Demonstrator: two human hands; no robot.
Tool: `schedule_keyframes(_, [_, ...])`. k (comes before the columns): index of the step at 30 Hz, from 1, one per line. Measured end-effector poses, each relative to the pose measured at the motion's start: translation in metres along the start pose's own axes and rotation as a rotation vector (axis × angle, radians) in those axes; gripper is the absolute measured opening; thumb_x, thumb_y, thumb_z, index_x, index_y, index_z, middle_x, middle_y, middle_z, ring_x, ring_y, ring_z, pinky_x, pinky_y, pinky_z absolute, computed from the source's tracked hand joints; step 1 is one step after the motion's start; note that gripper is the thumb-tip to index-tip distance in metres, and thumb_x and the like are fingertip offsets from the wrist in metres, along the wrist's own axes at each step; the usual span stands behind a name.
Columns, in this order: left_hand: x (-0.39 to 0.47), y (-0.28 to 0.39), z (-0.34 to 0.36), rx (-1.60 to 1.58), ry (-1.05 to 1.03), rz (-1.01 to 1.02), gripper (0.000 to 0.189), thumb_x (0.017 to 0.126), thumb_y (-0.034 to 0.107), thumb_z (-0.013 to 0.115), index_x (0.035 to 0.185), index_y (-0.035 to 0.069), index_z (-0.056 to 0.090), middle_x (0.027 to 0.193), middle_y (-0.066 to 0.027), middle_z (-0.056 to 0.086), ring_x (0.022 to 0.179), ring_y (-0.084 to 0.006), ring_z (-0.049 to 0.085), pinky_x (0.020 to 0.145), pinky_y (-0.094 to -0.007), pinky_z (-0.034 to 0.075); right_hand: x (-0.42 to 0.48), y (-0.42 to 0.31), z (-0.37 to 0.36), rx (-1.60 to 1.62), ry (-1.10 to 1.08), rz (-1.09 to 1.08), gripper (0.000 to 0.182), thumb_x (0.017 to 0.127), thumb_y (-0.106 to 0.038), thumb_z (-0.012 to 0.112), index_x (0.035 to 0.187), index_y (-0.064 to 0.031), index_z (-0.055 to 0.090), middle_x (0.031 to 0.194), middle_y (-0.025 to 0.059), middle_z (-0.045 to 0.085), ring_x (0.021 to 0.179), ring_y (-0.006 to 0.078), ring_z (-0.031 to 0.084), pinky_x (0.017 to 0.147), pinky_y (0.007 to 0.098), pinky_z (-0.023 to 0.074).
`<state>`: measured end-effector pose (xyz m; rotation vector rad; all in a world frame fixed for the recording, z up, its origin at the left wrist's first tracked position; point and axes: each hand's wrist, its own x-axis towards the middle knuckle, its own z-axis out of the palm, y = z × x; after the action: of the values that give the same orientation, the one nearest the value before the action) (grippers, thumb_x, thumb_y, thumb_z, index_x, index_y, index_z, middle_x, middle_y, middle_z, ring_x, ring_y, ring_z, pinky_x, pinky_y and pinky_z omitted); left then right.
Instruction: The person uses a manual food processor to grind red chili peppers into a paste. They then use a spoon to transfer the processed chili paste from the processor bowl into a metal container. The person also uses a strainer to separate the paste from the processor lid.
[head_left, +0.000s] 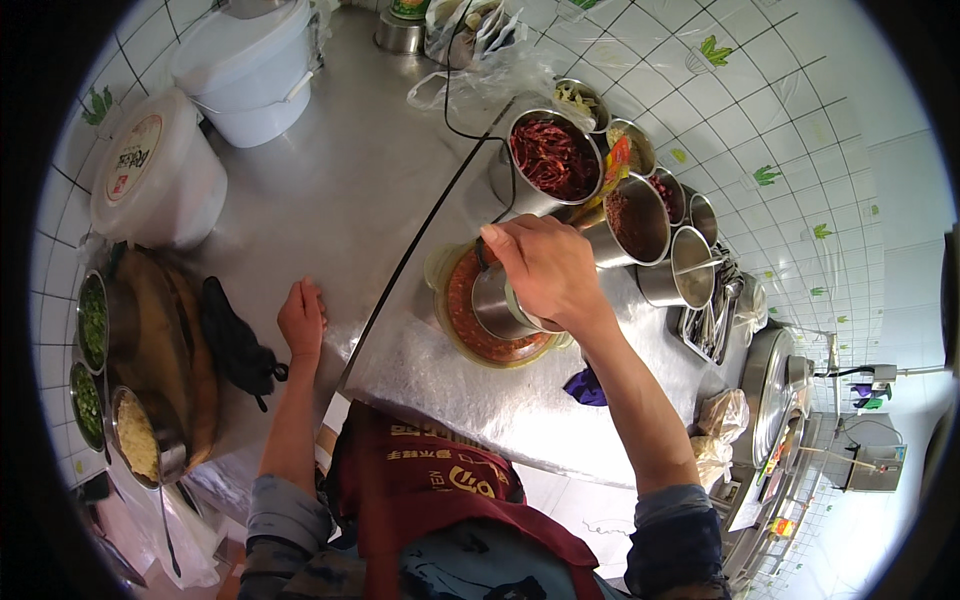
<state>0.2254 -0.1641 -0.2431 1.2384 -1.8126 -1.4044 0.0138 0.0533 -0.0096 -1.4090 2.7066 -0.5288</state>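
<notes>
In front of me stands a translucent yellowish basin (435, 274) of red chili sauce with bits in it (461, 300). A steel cup-like vessel (495, 304) sits tilted in or over the sauce. My right hand (547, 270) covers the vessel's upper side from above and grips it, with a dark piece, perhaps its handle, showing by the thumb. My palm hides part of the vessel. My left hand (302, 316) is curled on the steel worktop (300, 202), with nothing visible in it. Left of that hand lies a black cloth-like item (236, 337).
Steel pots of dried red chilies (555, 159) and chili flakes (630, 221) stand at right. A tray of cutlery (712, 319) lies beyond. White lidded buckets (247, 82) stand back left. Chopped greens (91, 319) and minced garlic (137, 435) fill bowls by a wooden board (150, 330). A black cable (427, 221) crosses the worktop.
</notes>
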Motion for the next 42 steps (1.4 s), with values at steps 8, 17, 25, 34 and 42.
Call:
schedule_keyframes(8, [0.0, 0.0, -0.003, -0.035, -0.023, -0.016, 0.041, 0.103, 0.037, 0.049, 0.079, 0.005, 0.059, 0.057, -0.0005, 0.052, 0.044, -0.0086, 0.05, 0.041, -0.0254, 0.041, -0.001, 0.002, 0.006, -0.021, 0.096, -0.05, 0.046, 0.099, -0.04, 0.047, 0.078, -0.0094, 0.073, 0.078, 0.0117, 0.067, 0.078, 0.0326, 0.065, 0.072, 0.044, 0.0511])
schedule_keyframes(17, [0.001, 0.002, -0.004, -0.04, -0.062, -0.048, 0.043, 0.104, 0.042, 0.047, 0.081, 0.007, 0.059, 0.06, 0.0013, 0.051, 0.046, -0.0066, 0.048, 0.041, -0.0233, 0.041, -0.002, 0.001, 0.002, -0.038, 0.007, -0.011, 0.054, 0.102, -0.046, 0.038, 0.081, -0.0105, 0.073, 0.085, 0.0136, 0.068, 0.086, 0.0338, 0.065, 0.079, 0.0438, 0.0512])
schedule_keyframes(25, [0.009, -0.002, -0.012, -0.087, -0.191, -0.061, 0.042, 0.104, 0.042, 0.046, 0.086, 0.007, 0.059, 0.063, -0.0005, 0.053, 0.048, -0.0078, 0.05, 0.044, -0.0237, 0.045, 0.003, -0.005, -0.013, -0.035, -0.196, 0.057, 0.061, 0.102, -0.051, 0.031, 0.085, -0.0106, 0.073, 0.094, 0.0146, 0.068, 0.094, 0.0336, 0.064, 0.085, 0.0456, 0.0492])
schedule_keyframes(34, [-0.014, 0.047, -0.016, -0.171, -0.248, 0.079, 0.032, 0.104, 0.032, 0.049, 0.113, 0.004, 0.062, 0.097, -0.0053, 0.064, 0.072, -0.0111, 0.061, 0.059, -0.0254, 0.052, 0.003, 0.001, -0.013, 0.046, -0.13, 0.054, 0.06, 0.099, -0.054, 0.037, 0.077, -0.0079, 0.067, 0.084, 0.0139, 0.065, 0.084, 0.0373, 0.063, 0.075, 0.0469, 0.0488])
schedule_keyframes(42, [-0.058, 0.071, -0.001, 0.028, -0.241, 0.408, 0.044, 0.095, 0.024, 0.063, 0.134, 0.005, 0.054, 0.126, -0.0123, 0.059, 0.112, -0.0229, 0.059, 0.094, -0.0345, 0.048, 0.003, -0.002, -0.014, 0.288, -0.158, 0.209, 0.048, 0.096, -0.052, 0.051, 0.098, -0.0083, 0.071, 0.084, 0.0083, 0.07, 0.075, 0.0239, 0.067, 0.07, 0.0364, 0.0507])
